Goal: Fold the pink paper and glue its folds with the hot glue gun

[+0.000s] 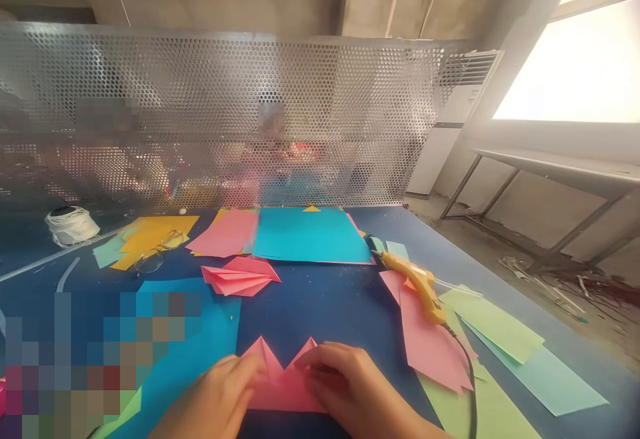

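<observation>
Blue table (325, 305) fills the lower view, perforated metal screen (225, 119) standing along its far edge; blurred people behind the screen, no detail readable. Window (575, 65) upper right, white AC unit (457, 115) beside it on the floor. On the table, far centre: teal paper sheet (310, 235) lying flat, pink sheet (225, 233) overlapping its left edge, yellow sheets (150, 235) further left with a pair of glasses (155, 255) on them. Spool of white cord (73, 224) at far left. Right side: pale green and light blue sheets (505, 352) fanned out, jagged-edged pink sheet (430, 345) partly over them, yellow glue gun (415, 282) lying across that pink sheet's top, its black cable running toward the near edge. Mid table: small folded pink fan piece (240, 275), alone, well apart from the hands. Near edge centre: pink folded paper (285, 379) with two points up, flat on the table. Left hand (220, 399) presses its left part, fingers curled and close together on the paper. Right hand (345, 385) covers the right part, fingers bent, tips pinching down on a fold near the right point. Both hands touching the paper, near each other at its middle.
</observation>
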{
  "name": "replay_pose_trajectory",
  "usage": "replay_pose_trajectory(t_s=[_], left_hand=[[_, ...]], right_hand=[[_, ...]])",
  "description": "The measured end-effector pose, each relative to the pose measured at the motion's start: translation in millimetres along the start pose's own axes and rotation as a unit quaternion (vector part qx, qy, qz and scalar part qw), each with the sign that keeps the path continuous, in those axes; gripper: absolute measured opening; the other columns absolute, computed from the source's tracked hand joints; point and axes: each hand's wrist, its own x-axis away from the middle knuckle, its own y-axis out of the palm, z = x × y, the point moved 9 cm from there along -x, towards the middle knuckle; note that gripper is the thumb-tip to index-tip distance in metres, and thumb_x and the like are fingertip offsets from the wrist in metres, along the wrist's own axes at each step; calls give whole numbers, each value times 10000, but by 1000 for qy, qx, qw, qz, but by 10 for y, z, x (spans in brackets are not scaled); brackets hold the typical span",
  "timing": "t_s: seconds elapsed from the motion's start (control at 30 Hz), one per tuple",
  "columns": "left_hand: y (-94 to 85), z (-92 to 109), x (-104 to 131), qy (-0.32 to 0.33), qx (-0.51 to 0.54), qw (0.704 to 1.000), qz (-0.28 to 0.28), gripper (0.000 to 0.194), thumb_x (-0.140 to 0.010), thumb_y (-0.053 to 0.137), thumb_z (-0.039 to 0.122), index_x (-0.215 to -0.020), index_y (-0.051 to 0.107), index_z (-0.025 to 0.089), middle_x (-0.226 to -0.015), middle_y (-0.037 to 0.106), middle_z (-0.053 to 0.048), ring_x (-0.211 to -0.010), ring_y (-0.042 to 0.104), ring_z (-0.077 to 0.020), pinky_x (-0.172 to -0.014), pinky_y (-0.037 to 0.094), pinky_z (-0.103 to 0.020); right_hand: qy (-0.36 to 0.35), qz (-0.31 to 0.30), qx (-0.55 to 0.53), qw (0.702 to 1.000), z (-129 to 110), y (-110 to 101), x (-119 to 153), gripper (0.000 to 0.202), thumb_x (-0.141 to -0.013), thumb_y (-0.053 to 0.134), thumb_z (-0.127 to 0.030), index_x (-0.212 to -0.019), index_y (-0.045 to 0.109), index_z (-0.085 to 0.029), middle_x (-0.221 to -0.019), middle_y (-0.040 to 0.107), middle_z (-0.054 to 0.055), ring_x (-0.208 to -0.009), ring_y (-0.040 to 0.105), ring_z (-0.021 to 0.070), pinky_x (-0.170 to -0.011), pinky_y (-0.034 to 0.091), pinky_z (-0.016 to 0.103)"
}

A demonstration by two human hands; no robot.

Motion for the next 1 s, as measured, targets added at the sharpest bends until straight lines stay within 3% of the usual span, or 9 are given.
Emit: replay_pose_trajectory(t_s=[0.13, 0.23, 0.3, 0.47, 0.67, 0.77, 0.87, 0.93, 1.0], left_hand=[[-27, 85, -115, -19, -18, 999, -31, 327, -976, 303, 122, -1018, 618, 201, -1106, 666, -71, -1046, 635, -217, -907, 501, -343], [-50, 175, -175, -37, -21, 997, -58, 309, -988, 317, 82, -1054, 604, 178, -1198, 628, -84, -1147, 599, -227, -981, 482, -419], [-74, 246, -201, -36, -25, 996, -77, 287, -982, 356, 48, -1051, 611, 160, -1157, 629, -70, -1110, 606, -221, -975, 482, -444], [-131, 362, -262, -22, -19, 995, -92, 222, -944, 462, 24, -1000, 621, 169, -1078, 634, -24, -1005, 615, -192, -931, 497, -424], [-106, 381, -336, -35, -29, 996, -77, 293, -937, 400, -28, -1014, 612, 159, -1081, 638, -25, -1004, 628, -181, -905, 520, -388], [-82, 359, -353, -30, -66, 995, -66, 354, -938, 348, -27, -1092, 620, 139, -1132, 641, -77, -1074, 634, -225, -934, 528, -423], [-47, 335, -347, -5, -105, 993, -52, 539, -898, 267, -50, -1317, 561, 118, -1334, 593, -165, -1246, 581, -274, -1017, 498, -428], [-9, 330, -334, 21, -121, 991, -47, 626, -851, 284, -60, -1388, 532, 145, -1437, 549, -168, -1323, 540, -288, -1034, 494, -408], [40, 333, -323, 43, -132, 989, -47, 593, -847, 369, -10, -1370, 568, 189, -1412, 593, -141, -1294, 579, -295, -994, 532, -394]], right_hand=[[-4, 4, 11, 1000, -1, -10, -5, 378, -797, 552, -15, -999, 781, -239, -922, 721, 30, -843, 675, 174, -763, 488, 229], [-6, 4, 13, 1000, 21, 6, -17, 398, -788, 545, 0, -1004, 782, -236, -898, 708, 27, -819, 670, 167, -742, 486, 223], [-7, 7, 13, 1000, 37, 8, -24, 388, -795, 543, -4, -1007, 780, -226, -892, 702, 29, -811, 666, 166, -739, 485, 223], [-12, 14, 13, 1000, 35, -27, -26, 335, -830, 567, -41, -1006, 780, -230, -909, 688, 31, -825, 658, 164, -744, 480, 223], [-10, 23, 26, 999, 59, -138, -32, 346, -853, 557, -51, -1025, 782, -251, -920, 678, 31, -825, 648, 164, -729, 477, 227], [-9, 22, 31, 999, 88, -181, -45, 326, -885, 557, -86, -1045, 780, -262, -952, 694, 34, -861, 660, 174, -759, 483, 241], [-6, 19, 37, 999, 104, -195, -58, 328, -874, 559, -75, -1042, 779, -252, -944, 699, 36, -864, 663, 180, -775, 488, 251], [-4, 17, 38, 999, 107, -190, -65, 335, -866, 561, -66, -1044, 780, -246, -934, 699, 38, -854, 661, 182, -769, 492, 254], [-4, 14, 38, 999, 106, -176, -67, 349, -855, 569, -56, -1052, 783, -248, -933, 698, 39, -845, 660, 181, -761, 495, 254]])
